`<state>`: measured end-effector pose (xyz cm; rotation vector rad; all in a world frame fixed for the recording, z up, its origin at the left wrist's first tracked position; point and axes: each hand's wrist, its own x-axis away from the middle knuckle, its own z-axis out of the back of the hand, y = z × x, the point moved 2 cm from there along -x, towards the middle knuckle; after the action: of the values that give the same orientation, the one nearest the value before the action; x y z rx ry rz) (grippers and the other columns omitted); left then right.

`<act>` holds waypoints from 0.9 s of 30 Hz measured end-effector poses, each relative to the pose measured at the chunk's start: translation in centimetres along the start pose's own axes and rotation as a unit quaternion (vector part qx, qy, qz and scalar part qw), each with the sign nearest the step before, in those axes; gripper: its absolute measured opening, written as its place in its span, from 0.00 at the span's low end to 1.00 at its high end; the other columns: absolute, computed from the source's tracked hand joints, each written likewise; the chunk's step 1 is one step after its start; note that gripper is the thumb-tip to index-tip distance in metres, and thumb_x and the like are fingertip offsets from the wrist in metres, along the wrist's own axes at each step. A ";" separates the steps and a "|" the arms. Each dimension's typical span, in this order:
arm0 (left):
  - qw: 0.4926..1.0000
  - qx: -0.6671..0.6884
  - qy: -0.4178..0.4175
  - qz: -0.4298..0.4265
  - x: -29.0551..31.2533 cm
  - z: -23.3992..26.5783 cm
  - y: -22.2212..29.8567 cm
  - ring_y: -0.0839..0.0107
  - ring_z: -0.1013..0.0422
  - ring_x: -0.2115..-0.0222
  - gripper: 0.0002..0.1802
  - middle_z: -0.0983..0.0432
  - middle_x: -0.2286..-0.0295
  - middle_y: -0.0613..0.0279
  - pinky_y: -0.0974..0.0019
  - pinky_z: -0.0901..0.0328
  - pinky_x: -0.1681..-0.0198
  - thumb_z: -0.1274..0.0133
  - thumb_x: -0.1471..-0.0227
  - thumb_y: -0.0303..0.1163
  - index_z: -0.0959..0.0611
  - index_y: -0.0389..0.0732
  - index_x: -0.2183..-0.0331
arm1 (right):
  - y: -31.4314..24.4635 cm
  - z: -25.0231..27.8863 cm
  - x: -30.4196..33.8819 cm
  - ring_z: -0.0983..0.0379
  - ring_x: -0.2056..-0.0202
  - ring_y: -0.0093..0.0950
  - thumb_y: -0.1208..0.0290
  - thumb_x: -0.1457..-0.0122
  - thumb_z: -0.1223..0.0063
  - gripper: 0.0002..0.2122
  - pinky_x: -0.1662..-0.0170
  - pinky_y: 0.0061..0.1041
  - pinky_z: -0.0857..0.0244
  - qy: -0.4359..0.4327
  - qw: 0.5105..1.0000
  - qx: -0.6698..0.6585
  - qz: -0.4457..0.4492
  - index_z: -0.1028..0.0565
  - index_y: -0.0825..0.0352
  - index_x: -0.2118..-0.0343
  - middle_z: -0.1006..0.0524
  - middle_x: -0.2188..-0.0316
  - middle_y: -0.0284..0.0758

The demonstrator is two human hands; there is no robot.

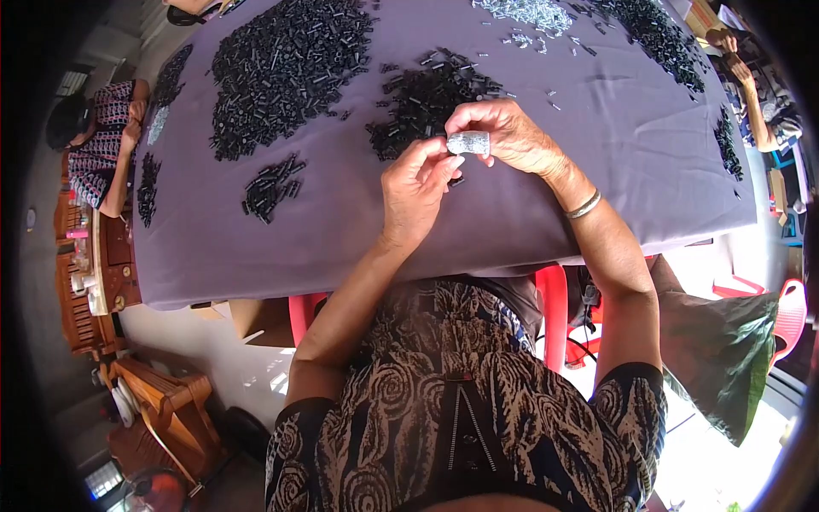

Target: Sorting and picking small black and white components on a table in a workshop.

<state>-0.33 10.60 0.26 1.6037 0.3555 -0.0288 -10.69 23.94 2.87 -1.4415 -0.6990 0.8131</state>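
Over the near middle of the table, both my hands meet at a short silvery-white piece (469, 143) with a glittering surface; its exact kind is unclear. My right hand (514, 141), a bracelet on its wrist, pinches it from behind and from the right. At its left end, the thumb and fingers of my left hand (415, 186) close on it. Just beyond my hands lies a heap of small black tube-like pieces (426, 98). A smaller cluster of black pieces (273, 186) rests to the left of my left hand.
A purple cloth (341, 247) covers the table. A large black heap (286, 72) lies far left, silvery pieces (529, 17) at the far middle, more black pieces (661, 43) far right. One person (98, 141) works at the left edge, another (755, 94) at the right.
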 end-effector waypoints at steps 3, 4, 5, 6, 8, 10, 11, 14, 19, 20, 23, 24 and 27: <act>1.000 0.015 0.002 0.004 -0.1 0.2 -0.2 0.79 0.30 0.75 0.11 0.26 0.72 0.63 0.78 0.37 0.77 0.47 0.52 0.18 0.24 0.33 0.63 | -0.2 0.0 0.0 0.35 0.79 0.12 0.75 0.48 0.46 0.07 0.79 0.10 0.41 -0.004 1.000 0.011 0.010 0.25 0.68 0.66 0.27 0.75 0.27; 1.000 0.026 0.001 0.001 -0.1 0.2 -0.3 0.78 0.30 0.75 0.11 0.26 0.72 0.63 0.78 0.37 0.76 0.47 0.52 0.18 0.24 0.33 0.62 | -0.2 0.1 0.0 0.35 0.79 0.12 0.75 0.48 0.46 0.07 0.79 0.10 0.41 -0.003 1.000 0.012 0.009 0.25 0.68 0.66 0.27 0.75 0.27; 1.000 0.027 0.001 0.001 -0.1 0.2 -0.4 0.78 0.30 0.75 0.11 0.26 0.72 0.63 0.78 0.37 0.76 0.47 0.52 0.18 0.24 0.33 0.62 | -0.1 0.1 0.1 0.35 0.79 0.12 0.75 0.47 0.47 0.06 0.79 0.10 0.41 0.002 1.000 0.022 -0.006 0.25 0.67 0.66 0.26 0.75 0.27; 1.000 0.031 0.006 -0.004 -0.2 0.2 -0.5 0.78 0.29 0.75 0.10 0.27 0.72 0.63 0.78 0.36 0.76 0.47 0.52 0.20 0.24 0.33 0.64 | 0.0 0.2 0.2 0.35 0.78 0.12 0.75 0.47 0.48 0.06 0.79 0.10 0.41 0.008 0.999 0.031 -0.021 0.25 0.66 0.66 0.26 0.75 0.26; 0.999 0.033 0.012 -0.009 -0.2 0.3 -0.5 0.79 0.28 0.75 0.08 0.27 0.72 0.64 0.79 0.36 0.77 0.47 0.51 0.21 0.24 0.33 0.65 | 0.1 0.3 0.2 0.35 0.79 0.12 0.75 0.46 0.49 0.06 0.79 0.10 0.41 0.019 0.999 0.025 -0.004 0.25 0.66 0.66 0.27 0.75 0.26; 0.999 0.039 0.018 -0.018 -0.2 0.3 -0.4 0.79 0.29 0.75 0.08 0.28 0.73 0.65 0.79 0.36 0.76 0.47 0.52 0.20 0.23 0.33 0.65 | -0.1 0.6 0.2 0.35 0.79 0.12 0.75 0.45 0.51 0.05 0.80 0.10 0.41 0.042 0.999 0.002 0.009 0.25 0.66 0.66 0.27 0.77 0.26; 0.999 0.039 0.018 -0.017 -0.2 0.3 -0.3 0.79 0.29 0.75 0.08 0.28 0.73 0.65 0.79 0.36 0.76 0.47 0.52 0.20 0.23 0.33 0.65 | -0.2 0.8 0.3 0.35 0.79 0.12 0.75 0.45 0.52 0.05 0.80 0.10 0.41 0.052 0.999 -0.015 0.006 0.25 0.66 0.66 0.28 0.77 0.26; 0.998 0.046 0.027 -0.024 -0.2 0.7 -0.1 0.79 0.29 0.73 0.08 0.29 0.72 0.66 0.78 0.36 0.75 0.47 0.52 0.21 0.23 0.34 0.66 | -0.3 1.9 0.4 0.37 0.81 0.12 0.74 0.45 0.51 0.05 0.81 0.11 0.42 0.086 0.996 -0.010 0.012 0.25 0.66 0.66 0.29 0.79 0.26; 0.998 0.033 0.047 -0.021 -0.4 1.1 0.2 0.76 0.29 0.72 0.08 0.27 0.70 0.62 0.76 0.35 0.74 0.48 0.52 0.18 0.23 0.33 0.66 | 0.1 4.2 1.1 0.38 0.81 0.12 0.67 0.47 0.46 0.10 0.81 0.11 0.44 0.012 0.999 -0.019 0.029 0.26 0.68 0.67 0.28 0.76 0.28; 0.998 0.032 0.048 -0.025 -0.4 1.2 0.2 0.76 0.29 0.72 0.08 0.27 0.70 0.62 0.76 0.35 0.74 0.48 0.53 0.18 0.23 0.33 0.66 | 0.1 4.5 1.3 0.38 0.80 0.12 0.67 0.48 0.45 0.10 0.81 0.11 0.44 0.001 1.000 0.004 0.007 0.26 0.68 0.67 0.28 0.75 0.27; 0.997 0.046 0.050 -0.024 -0.4 1.6 0.4 0.76 0.29 0.73 0.08 0.27 0.71 0.62 0.76 0.36 0.74 0.47 0.53 0.18 0.23 0.33 0.66 | -0.3 4.8 1.5 0.38 0.79 0.12 0.68 0.50 0.43 0.10 0.80 0.12 0.45 -0.023 0.986 0.135 -0.100 0.25 0.69 0.69 0.28 0.76 0.26; 0.997 0.060 0.049 -0.018 -0.4 1.7 0.4 0.76 0.29 0.73 0.08 0.27 0.71 0.62 0.76 0.36 0.75 0.47 0.53 0.17 0.23 0.33 0.66 | -0.1 4.8 1.4 0.38 0.80 0.12 0.67 0.51 0.42 0.10 0.80 0.12 0.45 -0.037 0.974 0.191 -0.113 0.25 0.69 0.70 0.28 0.77 0.25; 0.996 0.056 0.071 -0.020 -0.3 2.0 0.5 0.77 0.30 0.74 0.08 0.27 0.72 0.62 0.76 0.36 0.75 0.46 0.53 0.18 0.22 0.33 0.66 | -0.7 3.4 1.2 0.36 0.77 0.13 0.71 0.53 0.39 0.08 0.75 0.13 0.42 -0.024 0.973 0.209 -0.092 0.25 0.67 0.73 0.29 0.79 0.23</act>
<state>-0.07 8.53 0.65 1.7145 0.5046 0.0356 -12.81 26.88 3.55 -0.9670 -0.6410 0.7953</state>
